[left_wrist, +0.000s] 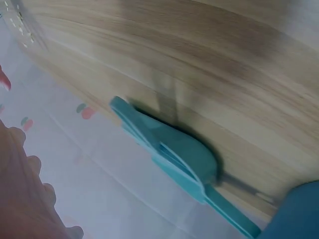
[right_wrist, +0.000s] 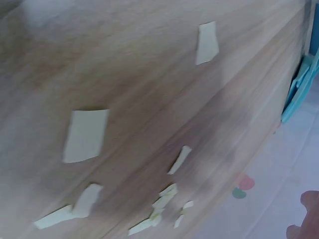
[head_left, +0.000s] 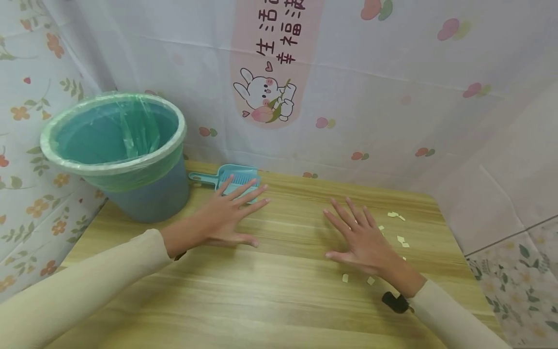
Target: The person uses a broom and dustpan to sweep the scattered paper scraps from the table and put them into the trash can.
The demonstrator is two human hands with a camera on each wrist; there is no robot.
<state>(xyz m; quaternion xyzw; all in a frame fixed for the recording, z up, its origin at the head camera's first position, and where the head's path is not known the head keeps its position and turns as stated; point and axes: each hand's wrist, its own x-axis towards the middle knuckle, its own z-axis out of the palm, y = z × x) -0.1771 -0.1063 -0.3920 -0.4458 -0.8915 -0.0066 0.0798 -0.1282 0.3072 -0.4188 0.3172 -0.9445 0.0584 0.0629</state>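
My 2 hands are well apart over the wooden table, fingers straight and spread. Left hand: fingertips overlap the blue dustpan in the head view; contact, cannot tell. Dustpan lies along the table's far edge, handle toward the blue bin with its green liner. Right hand: near pale scraps scattered on the table's right side.

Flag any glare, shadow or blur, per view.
Head: pale sheen on the tabletop; left wrist: dim overall, dark shadow edging the dustpan; right wrist: the tabletop's grain looks soft, the paper scraps clearer-edged.
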